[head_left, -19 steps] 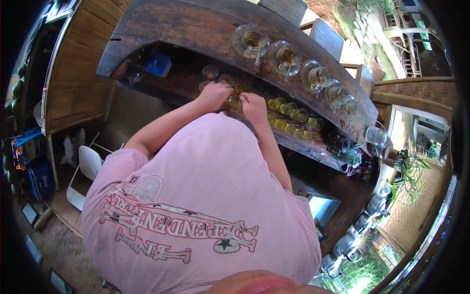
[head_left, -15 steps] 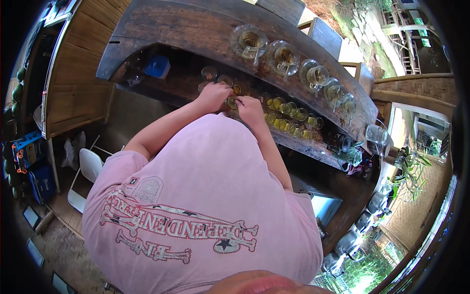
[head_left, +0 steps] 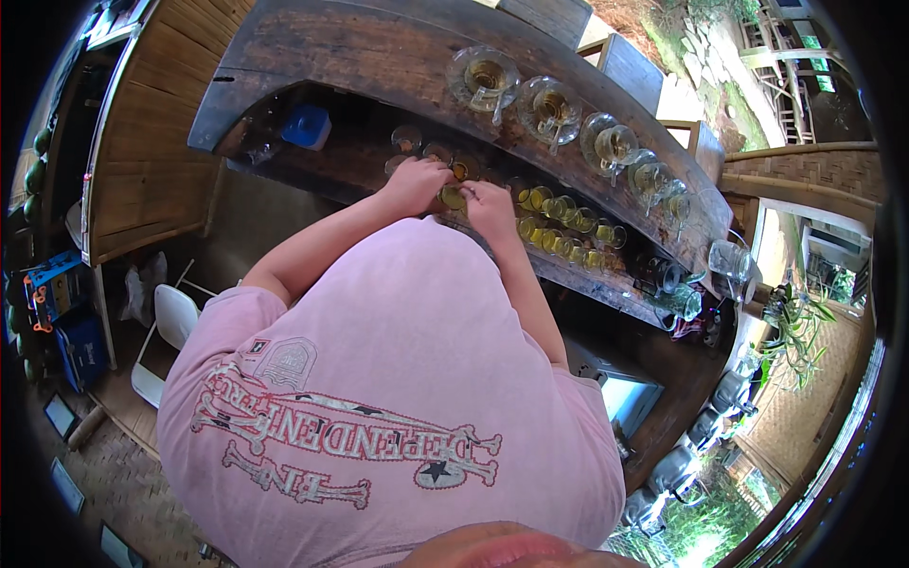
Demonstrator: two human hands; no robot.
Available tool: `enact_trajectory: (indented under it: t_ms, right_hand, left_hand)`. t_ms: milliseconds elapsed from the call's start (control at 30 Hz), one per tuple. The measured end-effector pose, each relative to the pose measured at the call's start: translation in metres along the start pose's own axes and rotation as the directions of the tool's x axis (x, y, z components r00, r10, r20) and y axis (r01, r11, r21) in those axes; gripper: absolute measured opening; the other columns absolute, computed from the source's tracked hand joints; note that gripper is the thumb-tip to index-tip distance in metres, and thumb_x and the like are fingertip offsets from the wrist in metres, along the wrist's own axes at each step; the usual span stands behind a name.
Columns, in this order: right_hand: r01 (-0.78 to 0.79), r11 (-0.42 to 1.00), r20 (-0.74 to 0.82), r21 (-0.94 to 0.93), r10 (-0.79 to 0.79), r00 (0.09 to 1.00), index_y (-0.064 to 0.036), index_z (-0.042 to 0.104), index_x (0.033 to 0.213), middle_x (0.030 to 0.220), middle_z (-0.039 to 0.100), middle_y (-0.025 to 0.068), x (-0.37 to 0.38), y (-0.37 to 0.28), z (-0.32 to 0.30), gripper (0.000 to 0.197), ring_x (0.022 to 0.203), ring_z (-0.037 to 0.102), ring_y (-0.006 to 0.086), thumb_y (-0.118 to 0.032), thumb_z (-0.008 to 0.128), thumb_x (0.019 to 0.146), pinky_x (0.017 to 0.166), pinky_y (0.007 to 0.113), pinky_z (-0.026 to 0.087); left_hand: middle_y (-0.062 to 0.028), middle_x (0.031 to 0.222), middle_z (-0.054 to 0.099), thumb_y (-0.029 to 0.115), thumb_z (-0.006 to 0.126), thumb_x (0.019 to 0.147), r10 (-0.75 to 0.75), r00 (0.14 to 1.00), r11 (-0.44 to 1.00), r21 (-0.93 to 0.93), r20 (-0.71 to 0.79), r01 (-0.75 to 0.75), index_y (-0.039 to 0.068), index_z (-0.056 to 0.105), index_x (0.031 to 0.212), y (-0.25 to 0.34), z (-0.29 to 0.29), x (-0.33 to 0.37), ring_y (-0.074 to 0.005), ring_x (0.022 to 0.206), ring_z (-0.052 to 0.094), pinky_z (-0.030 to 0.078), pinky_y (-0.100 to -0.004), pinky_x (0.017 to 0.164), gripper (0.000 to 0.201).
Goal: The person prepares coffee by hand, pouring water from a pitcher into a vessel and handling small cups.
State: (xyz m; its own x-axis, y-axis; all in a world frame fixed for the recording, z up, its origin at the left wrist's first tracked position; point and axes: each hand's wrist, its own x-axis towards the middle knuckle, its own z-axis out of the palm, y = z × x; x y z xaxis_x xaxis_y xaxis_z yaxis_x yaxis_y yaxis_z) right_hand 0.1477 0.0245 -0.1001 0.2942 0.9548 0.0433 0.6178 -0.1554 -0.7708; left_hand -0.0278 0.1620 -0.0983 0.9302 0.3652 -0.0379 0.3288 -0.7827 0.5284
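On the lower shelf of the dark wooden counter, my left hand (head_left: 419, 186) reaches in with curled fingers over the small glasses. Close beside it, my right hand (head_left: 490, 204) has its thumb and fingertips pinched together; anything in them is too small to make out. Between and just below my fingertips stands a small glass (head_left: 452, 198) with yellowish contents. An orange-toned glass (head_left: 460, 170) sits just beyond my fingers. Left of these is a clear glass (head_left: 406, 139). What my left fingers grip, if anything, is hidden behind the hand.
Several small glasses of yellow liquid (head_left: 559, 227) stand in rows to the right. Along the raised counter top (head_left: 360, 57) are glass cups on saucers (head_left: 485, 78). A blue container (head_left: 306, 127) sits at the shelf's left; a glass jar (head_left: 729, 257) is at the far right.
My right hand has shifted slightly right, away from the left, showing more of the yellowish glass between them. My left hand stays nearly in place.
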Motion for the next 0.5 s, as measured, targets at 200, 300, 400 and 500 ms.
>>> enact_trajectory:
  t_ms: [200, 300, 400, 500]
  right_hand:
    - [-0.036, 0.999, 0.005, -0.017, 0.036, 0.999, -0.0012, 0.08, 0.104, 0.098, 0.077, 0.0212, 0.003, -0.005, -0.007, 0.018, 0.094, 0.074, 0.0424, -0.014, 0.07, 0.096, 0.084, 0.048, 0.058]
    - [-0.009, 1.0, 0.001, 0.002, 0.009, 1.0, -0.0012, 0.08, 0.104, 0.098, 0.077, 0.021, -0.001, -0.002, 0.001, 0.018, 0.093, 0.074, 0.0423, -0.014, 0.07, 0.096, 0.084, 0.048, 0.058]
    - [-0.001, 1.0, 0.025, 0.007, 0.0, 1.0, -0.0011, 0.08, 0.104, 0.097, 0.076, 0.0208, -0.001, -0.008, -0.003, 0.018, 0.093, 0.074, 0.0423, -0.014, 0.07, 0.096, 0.083, 0.048, 0.058]
    - [-0.003, 1.0, -0.003, -0.012, 0.003, 1.0, -0.0011, 0.08, 0.103, 0.096, 0.076, 0.0207, 0.001, -0.007, -0.006, 0.017, 0.092, 0.073, 0.0424, -0.013, 0.071, 0.095, 0.083, 0.049, 0.058]
  left_hand:
    - [-0.0052, 0.112, 0.075, 0.032, 0.093, 0.072, -0.01, 1.0, 1.0, 0.013, -0.015, 0.01, 0.017, 0.076, 0.116, 0.0, 0.003, -0.002, -0.0279, 0.116, 0.071, 0.055, -0.0465, 0.092, 0.049]
    - [-0.0054, 0.112, 0.075, 0.032, 0.093, 0.073, -0.012, 1.0, 1.0, -0.001, 0.013, 0.012, 0.017, 0.076, 0.116, 0.005, -0.006, 0.0, -0.0283, 0.116, 0.071, 0.055, -0.0462, 0.093, 0.048]
    - [-0.0053, 0.113, 0.075, 0.032, 0.093, 0.074, -0.014, 1.0, 1.0, -0.006, -0.014, 0.014, 0.017, 0.076, 0.116, 0.0, -0.003, -0.002, -0.0285, 0.116, 0.071, 0.055, -0.0462, 0.093, 0.048]
    - [-0.0051, 0.113, 0.075, 0.032, 0.093, 0.074, 0.001, 1.0, 1.0, -0.01, -0.019, -0.001, 0.016, 0.076, 0.115, 0.001, -0.001, -0.003, -0.0284, 0.116, 0.071, 0.055, -0.0463, 0.093, 0.047]
